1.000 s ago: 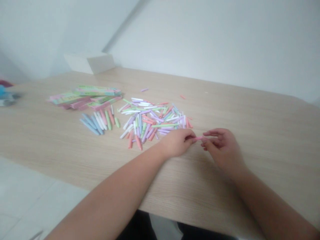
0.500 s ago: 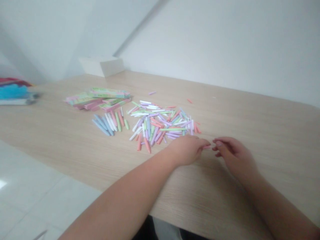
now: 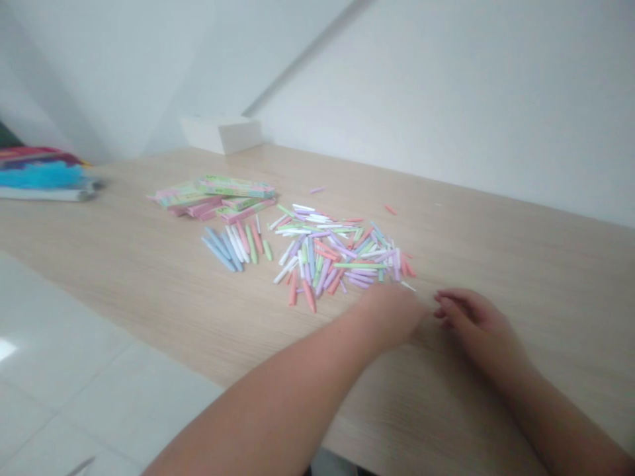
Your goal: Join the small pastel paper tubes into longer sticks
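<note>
My left hand (image 3: 397, 316) is over the table at the near right edge of a loose pile of pastel chalk sticks (image 3: 311, 252). Its fingers are turned away and blurred, so what they hold, if anything, is hidden. A thin white stick (image 3: 409, 286) shows just above its knuckles. Just to the right, my right hand (image 3: 479, 324) has its thumb and fingers drawn together in a pinch; anything between them is too small to make out. Left of the pile, several blue, white, pink and green chalk sticks (image 3: 237, 243) lie side by side in a row.
Behind the row lie several pink and green chalk boxes (image 3: 238, 188), stacked loosely. A white box (image 3: 223, 134) stands against the wall. At the far left are blue and red packages (image 3: 44, 175). Single sticks, one purple (image 3: 316, 190) and one orange (image 3: 390, 209), lie behind the pile.
The view has shifted, so everything sits further right and slightly lower. The pinkish stick at my left fingertips is no longer visible, and that hand has turned downward. My right hand keeps its pinch.
</note>
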`<action>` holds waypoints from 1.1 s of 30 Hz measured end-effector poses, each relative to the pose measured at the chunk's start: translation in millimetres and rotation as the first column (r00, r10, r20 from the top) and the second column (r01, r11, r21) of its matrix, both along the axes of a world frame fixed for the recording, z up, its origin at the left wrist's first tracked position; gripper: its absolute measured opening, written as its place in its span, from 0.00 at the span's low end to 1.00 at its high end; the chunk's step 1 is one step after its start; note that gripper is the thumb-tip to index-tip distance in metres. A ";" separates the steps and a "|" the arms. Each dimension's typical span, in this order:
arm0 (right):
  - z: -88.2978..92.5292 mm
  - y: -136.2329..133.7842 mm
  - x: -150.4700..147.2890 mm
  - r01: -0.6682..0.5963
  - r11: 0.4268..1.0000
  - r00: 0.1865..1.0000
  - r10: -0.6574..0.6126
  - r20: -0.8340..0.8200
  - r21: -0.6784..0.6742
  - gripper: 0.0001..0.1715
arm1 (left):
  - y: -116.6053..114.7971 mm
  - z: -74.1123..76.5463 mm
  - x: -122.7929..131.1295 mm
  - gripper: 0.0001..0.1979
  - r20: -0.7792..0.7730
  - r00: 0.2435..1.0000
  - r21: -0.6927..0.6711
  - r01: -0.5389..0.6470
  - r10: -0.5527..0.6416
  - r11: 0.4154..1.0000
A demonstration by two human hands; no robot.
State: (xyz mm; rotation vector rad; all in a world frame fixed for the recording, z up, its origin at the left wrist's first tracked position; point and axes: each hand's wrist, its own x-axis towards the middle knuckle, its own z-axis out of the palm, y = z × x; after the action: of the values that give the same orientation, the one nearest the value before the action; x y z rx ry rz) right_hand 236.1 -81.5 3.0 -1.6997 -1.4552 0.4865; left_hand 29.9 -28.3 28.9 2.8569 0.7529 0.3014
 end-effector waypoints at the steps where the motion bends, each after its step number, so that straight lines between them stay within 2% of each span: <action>1: -1.7 0.7 1.1 -0.007 1.000 1.000 0.007 0.011 -0.006 0.20 | -1.0 1.1 0.3 0.14 -0.013 1.000 -0.009 0.001 -0.001 1.000; 6: -16.7 7.9 7.8 -0.015 1.000 0.995 0.014 0.096 0.010 0.17 | -0.8 -3.6 2.4 0.13 -0.041 0.999 -0.014 -0.023 0.022 1.000; 12: -27.0 25.9 13.0 0.043 0.999 0.964 -0.038 0.262 -0.013 0.24 | -0.2 -11.9 4.7 0.14 -0.005 1.000 0.004 -0.020 0.020 1.000; 16: -24.7 60.0 10.9 0.057 0.996 0.928 -0.027 0.372 -0.071 0.27 | 0.9 -14.4 4.8 0.14 0.036 0.999 0.038 -0.014 0.013 0.999; 20: -24.1 102.1 5.9 0.092 0.991 0.916 -0.045 0.398 -0.100 0.30 | 2.8 -16.1 4.2 0.13 0.059 0.998 0.049 -0.023 0.020 0.999; 23: -26.2 119.6 3.5 0.063 0.992 0.902 -0.009 0.431 -0.112 0.28 | 4.3 -19.3 4.9 0.13 0.058 0.998 0.041 -0.034 0.032 0.999; 28: -27.0 117.7 3.9 -0.006 0.996 0.871 0.051 0.488 -0.093 0.24 | 7.1 -27.8 7.4 0.12 0.085 0.996 0.093 -0.034 0.026 0.995; 33: -21.9 111.3 2.2 -0.035 0.995 0.841 0.082 0.535 -0.098 0.23 | 10.9 -31.7 7.1 0.12 0.084 0.996 0.077 -0.046 0.039 0.996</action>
State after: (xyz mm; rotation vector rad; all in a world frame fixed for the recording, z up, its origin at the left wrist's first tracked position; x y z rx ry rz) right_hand 238.3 29.8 -18.9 -1.9626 -1.9105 0.0916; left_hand 37.0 -17.4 -2.8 2.8845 0.8038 0.4617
